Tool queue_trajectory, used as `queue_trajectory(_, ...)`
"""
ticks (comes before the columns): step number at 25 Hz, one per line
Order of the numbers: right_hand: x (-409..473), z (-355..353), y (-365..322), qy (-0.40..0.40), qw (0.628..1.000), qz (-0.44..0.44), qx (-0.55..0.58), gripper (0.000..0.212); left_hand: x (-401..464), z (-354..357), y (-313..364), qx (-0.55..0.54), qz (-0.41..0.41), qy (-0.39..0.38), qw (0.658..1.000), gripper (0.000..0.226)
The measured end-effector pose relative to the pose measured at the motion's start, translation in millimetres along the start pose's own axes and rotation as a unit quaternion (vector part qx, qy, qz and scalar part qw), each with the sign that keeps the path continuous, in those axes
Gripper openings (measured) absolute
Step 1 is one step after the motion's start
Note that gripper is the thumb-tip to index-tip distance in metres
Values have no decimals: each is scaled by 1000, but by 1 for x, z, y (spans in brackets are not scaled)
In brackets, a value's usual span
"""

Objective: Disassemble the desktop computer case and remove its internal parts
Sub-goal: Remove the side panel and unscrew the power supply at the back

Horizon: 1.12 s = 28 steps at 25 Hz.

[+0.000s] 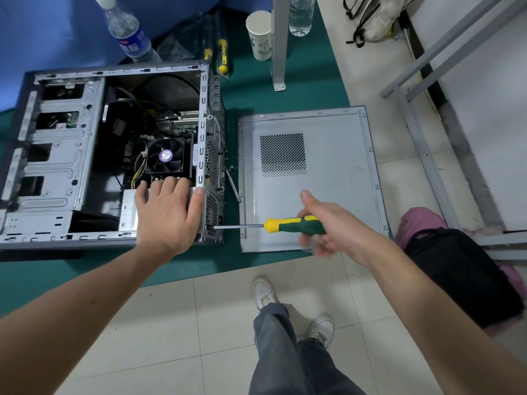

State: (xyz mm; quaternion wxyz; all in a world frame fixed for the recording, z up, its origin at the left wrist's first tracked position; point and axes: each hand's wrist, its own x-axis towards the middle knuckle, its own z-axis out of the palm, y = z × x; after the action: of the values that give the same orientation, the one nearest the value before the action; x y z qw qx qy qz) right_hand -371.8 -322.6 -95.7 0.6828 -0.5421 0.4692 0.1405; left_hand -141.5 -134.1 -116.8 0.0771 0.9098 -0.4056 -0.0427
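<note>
An open grey computer case (pixel 54 155) lies on its side on a green mat (pixel 236 263), its inside facing up. A black CPU fan (pixel 165 156), cables and the motherboard show inside. My left hand (pixel 168 215) rests flat with spread fingers on the silver power supply (pixel 127 215) at the case's near right corner. My right hand (pixel 328 226) grips a green and yellow screwdriver (pixel 293 225). Its shaft points left and its tip meets the case's rear panel (pixel 214 166) low down. The removed side panel (pixel 328 166) lies flat to the right.
Two more yellow-handled tools (pixel 222 57), a paper cup (pixel 260 35) and water bottles (pixel 128 32) stand behind the case. A small tool (pixel 232 183) and loose screws lie between case and panel. A black and pink bag (pixel 462 269) sits right, near a metal frame (pixel 422 132).
</note>
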Motion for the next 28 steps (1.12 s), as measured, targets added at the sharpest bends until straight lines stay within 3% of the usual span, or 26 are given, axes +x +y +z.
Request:
queue_trajectory(1, -1, 1, -1, 22, 997, 18, -74, 53, 0, 0, 0, 1, 1, 0, 1000, 38)
queue_trajectory(3, 4, 2, 4, 45, 996, -14, -78, 42, 1, 1, 0, 1, 0, -3, 1000, 38)
queue_trajectory(5, 6, 0, 7, 33, 994, -91, 52, 8, 0, 1, -1, 4, -1, -3, 1000, 39)
queue_trajectory(7, 6, -1, 9, -11, 970, -141, 200, 28, 0, 1, -1, 5, 0, -4, 1000, 39)
queue_trajectory(8, 6, -2, 10, -24, 963, -136, 233, 26, 1, 1, -1, 4, 0, -5, 1000, 39)
queue_trajectory(9, 5, -1, 8, -28, 968, -105, 225, 14, 0, 0, -1, 4, -1, -5, 1000, 39)
queue_trajectory(10, 5, 0, 7, -20, 984, -63, 164, 17, 0, 0, -1, 3, -1, -4, 1000, 38)
queue_trajectory(11, 4, 1, 5, 2, 998, -16, 62, 34, 0, 0, 0, 3, -1, -4, 1000, 38)
queue_trajectory(13, 5, 2, 6, 38, 999, -24, -30, 38, 1, 0, 0, 3, 0, -5, 1000, 38)
queue_trajectory(15, 8, 0, 7, 35, 991, -88, 93, 4, 1, 0, 0, 3, -3, -8, 1000, 37)
queue_trajectory(17, 7, -4, 8, -20, 965, -133, 223, 33, 1, -1, 0, 5, -3, -9, 1000, 38)
queue_trajectory(18, 7, -5, 8, -33, 961, -140, 236, 36, 1, -1, 0, 5, -3, -10, 1000, 38)
queue_trajectory(20, 7, -2, 5, -10, 983, -88, 160, 28, 1, 0, 0, 5, -2, -9, 1000, 38)
queue_trajectory(23, 8, 2, 3, 45, 998, -32, -18, 36, 1, 1, 0, 11, -4, -11, 1000, 42)
queue_trajectory(25, 10, 0, 5, 35, 993, -79, 86, 8, 1, 2, -1, 11, -6, -12, 1000, 44)
queue_trajectory(28, 8, -6, 11, -37, 958, -123, 257, 38, 1, 1, -1, 12, -6, -10, 1000, 43)
